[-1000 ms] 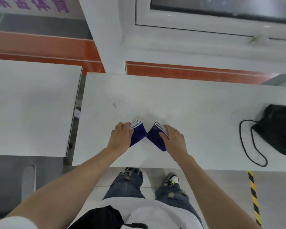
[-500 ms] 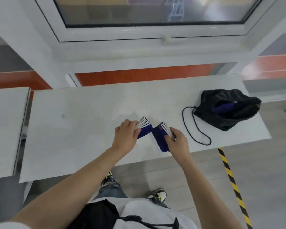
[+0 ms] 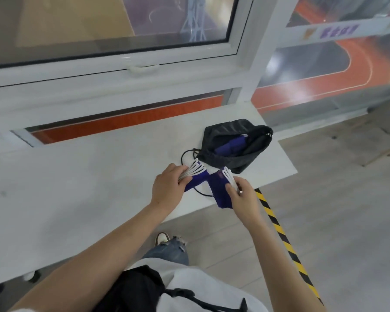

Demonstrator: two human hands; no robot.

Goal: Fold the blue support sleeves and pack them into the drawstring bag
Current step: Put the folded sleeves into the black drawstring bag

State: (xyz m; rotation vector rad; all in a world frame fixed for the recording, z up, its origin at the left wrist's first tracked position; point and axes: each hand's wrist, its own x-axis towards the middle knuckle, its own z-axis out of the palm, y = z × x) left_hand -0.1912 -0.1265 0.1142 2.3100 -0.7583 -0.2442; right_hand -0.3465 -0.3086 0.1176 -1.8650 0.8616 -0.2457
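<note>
Fingers (image 3: 182,174) of both hands clamp blue support sleeves (image 3: 218,190) at the white-edged ends; soft, floppy, so grip stacked ends. Drawstring bag (image 3: 232,163) open at 1 o'clock on counter (image 3: 99,176).

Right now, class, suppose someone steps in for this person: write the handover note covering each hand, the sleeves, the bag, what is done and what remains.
Left hand: gripping one folded blue sleeve by its white edge.
Right hand: gripping the other folded sleeve the same way.
Both sit at the table edge, just before the black drawstring bag.
Done: bag open, something blue already inside.
Left: put both held sleeves in; closing the cord probably follows.
</note>
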